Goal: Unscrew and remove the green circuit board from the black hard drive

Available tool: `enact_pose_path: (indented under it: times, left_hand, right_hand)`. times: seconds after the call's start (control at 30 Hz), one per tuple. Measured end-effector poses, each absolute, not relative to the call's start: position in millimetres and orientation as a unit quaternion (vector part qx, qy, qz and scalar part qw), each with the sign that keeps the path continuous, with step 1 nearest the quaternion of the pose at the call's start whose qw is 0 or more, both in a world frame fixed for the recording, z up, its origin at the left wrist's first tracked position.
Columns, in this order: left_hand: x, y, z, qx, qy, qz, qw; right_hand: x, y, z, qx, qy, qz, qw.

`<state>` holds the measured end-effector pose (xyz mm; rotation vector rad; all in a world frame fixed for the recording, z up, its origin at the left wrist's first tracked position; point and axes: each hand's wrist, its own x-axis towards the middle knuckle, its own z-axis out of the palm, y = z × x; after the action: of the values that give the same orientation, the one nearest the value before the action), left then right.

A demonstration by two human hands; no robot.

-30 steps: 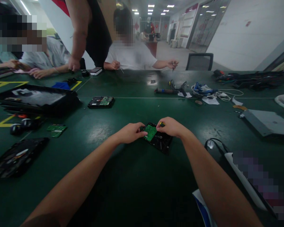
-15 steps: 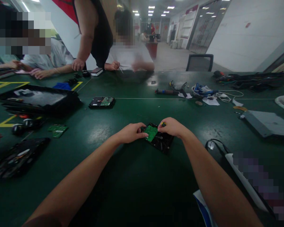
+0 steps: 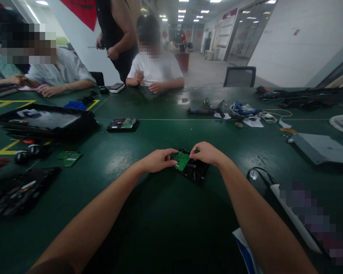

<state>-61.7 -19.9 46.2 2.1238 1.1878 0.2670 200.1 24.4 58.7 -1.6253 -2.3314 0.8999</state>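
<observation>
A black hard drive (image 3: 196, 172) lies on the green table (image 3: 165, 213) in front of me, with a green circuit board (image 3: 181, 160) on its top. My left hand (image 3: 157, 160) is closed on the drive's left edge, fingertips touching the board. My right hand (image 3: 207, 153) is closed in a pinch over the drive's far corner, gripping a small tool with a yellow and black handle (image 3: 196, 150). Its tip is hidden under my fingers.
A second hard drive (image 3: 122, 124) lies farther left. A black tray (image 3: 42, 121), loose green boards (image 3: 68, 157) and dark parts sit at left. Tools and cables (image 3: 246, 109) lie at the far right, a grey panel (image 3: 322, 148) beside them. Several people are across the table.
My hands and the drive have stayed put. Across the table, the standing person lifted the hand off the table and stepped back, and the seated person drew both hands in.
</observation>
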Motion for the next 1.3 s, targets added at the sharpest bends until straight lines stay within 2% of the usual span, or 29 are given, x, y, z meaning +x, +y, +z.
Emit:
enact_pose_path:
  times: [0.67, 1.3]
  left_hand:
    - [-62.8, -20.1, 43.7, 0.814, 0.457, 0.109, 0.340]
    - [-62.4, -18.9, 42.8, 0.813, 0.459, 0.109, 0.341]
  right_hand:
    - [202.6, 22.0, 59.1, -0.549, -0.763, 0.319, 0.117]
    - [198.6, 21.5, 61.0, -0.538, -0.793, 0.276, 0.080]
